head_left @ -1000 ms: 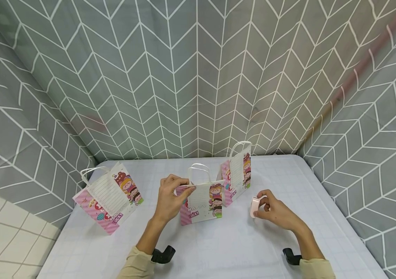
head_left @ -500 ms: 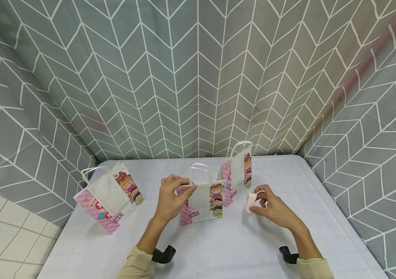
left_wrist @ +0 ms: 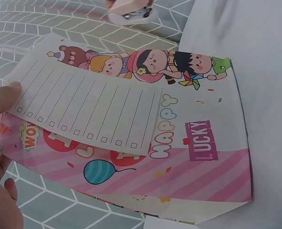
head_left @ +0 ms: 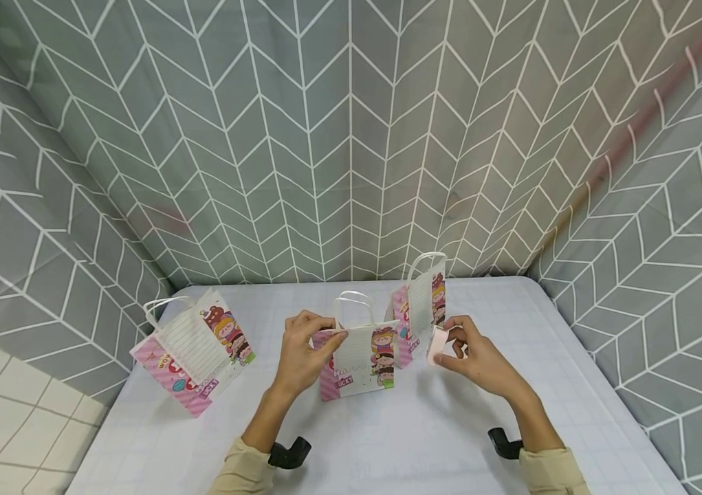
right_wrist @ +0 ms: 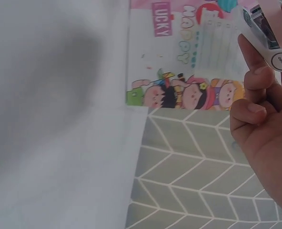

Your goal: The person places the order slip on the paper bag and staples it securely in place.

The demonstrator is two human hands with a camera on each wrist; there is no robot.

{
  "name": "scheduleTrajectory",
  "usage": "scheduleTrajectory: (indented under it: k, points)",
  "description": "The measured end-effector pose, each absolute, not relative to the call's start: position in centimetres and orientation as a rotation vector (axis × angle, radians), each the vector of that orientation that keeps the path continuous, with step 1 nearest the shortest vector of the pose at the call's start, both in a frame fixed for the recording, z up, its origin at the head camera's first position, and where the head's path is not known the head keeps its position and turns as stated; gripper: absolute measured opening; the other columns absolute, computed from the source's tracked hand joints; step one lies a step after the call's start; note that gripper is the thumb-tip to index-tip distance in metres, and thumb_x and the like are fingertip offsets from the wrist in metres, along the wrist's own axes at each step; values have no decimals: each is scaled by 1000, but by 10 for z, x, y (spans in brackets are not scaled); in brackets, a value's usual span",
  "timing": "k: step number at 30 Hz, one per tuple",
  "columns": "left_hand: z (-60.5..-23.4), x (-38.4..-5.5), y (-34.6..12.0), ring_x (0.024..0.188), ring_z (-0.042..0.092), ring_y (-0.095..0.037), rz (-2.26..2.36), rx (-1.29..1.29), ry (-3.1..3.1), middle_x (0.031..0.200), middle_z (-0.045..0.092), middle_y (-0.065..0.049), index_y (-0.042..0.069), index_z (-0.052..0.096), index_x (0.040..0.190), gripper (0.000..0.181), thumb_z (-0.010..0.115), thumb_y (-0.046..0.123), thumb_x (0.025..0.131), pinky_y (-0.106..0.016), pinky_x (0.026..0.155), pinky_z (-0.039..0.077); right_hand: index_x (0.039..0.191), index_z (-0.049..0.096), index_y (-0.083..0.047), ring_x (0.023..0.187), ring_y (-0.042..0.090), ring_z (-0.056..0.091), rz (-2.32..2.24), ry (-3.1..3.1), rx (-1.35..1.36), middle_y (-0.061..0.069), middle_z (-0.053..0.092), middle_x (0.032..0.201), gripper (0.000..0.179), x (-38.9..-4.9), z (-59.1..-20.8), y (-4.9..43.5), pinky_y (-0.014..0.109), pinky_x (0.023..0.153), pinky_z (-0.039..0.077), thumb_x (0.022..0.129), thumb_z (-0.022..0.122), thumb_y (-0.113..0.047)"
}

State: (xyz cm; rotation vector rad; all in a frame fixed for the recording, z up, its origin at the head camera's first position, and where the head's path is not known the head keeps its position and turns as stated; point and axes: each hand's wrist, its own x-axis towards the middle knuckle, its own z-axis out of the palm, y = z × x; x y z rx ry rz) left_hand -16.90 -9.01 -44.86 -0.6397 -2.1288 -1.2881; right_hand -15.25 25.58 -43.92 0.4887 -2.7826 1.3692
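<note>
My left hand (head_left: 302, 352) pinches the top left edge of the middle paper gift bag (head_left: 351, 386), thumb in front. That bag stands upright and is printed with pink stripes and cartoon children. A lined checklist sheet (left_wrist: 88, 107) lies against its front, and the thumb presses on the sheet's upper edge. In my right hand (head_left: 480, 361) is a small pink and white stapler (right_wrist: 269, 28), held between thumb and fingers. It hangs above the table, to the right of the middle bag and apart from it. The left wrist view catches the stapler (left_wrist: 131, 14) at its top edge.
Another gift bag (head_left: 401, 302) with a lined sheet stands behind and to the right, close to the stapler. A third bag (head_left: 161, 361), also with a sheet, leans at the left. White cloth covers the table (head_left: 381, 447); patterned curtains (head_left: 351, 172) hang around it.
My right hand has moved left and slightly away from me with the stapler, closer to the middle bag. The left hand and all the bags have stayed in place.
</note>
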Motion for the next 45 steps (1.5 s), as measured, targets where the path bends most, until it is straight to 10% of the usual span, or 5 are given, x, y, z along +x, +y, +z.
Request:
scheduleTrajectory:
  k: [45]
  points:
    - [-449,-169,-90,92,57,-15,-1285,-635,-2136,90,67,1,11,76,97,20,86,15,80,-46,93,32,131,41,-20,78,21,46,1457,-2514,647,9,52,82,55,-167,-405,219,30,67,37,90,78,-20]
